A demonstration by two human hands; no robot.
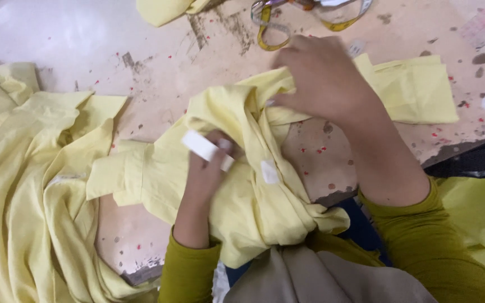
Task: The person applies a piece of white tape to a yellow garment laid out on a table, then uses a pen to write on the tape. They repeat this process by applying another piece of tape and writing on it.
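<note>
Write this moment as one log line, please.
left hand: holds white tag | right hand: grips yellow garment | table: measuring tape

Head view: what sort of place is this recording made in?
Probably a garment workshop. A worn, paint-flecked table carries several pale yellow garments, with a pile at the left. A measuring tape lies near the far edge. The left hand holds a small white tag against the shirt being handled.
</note>
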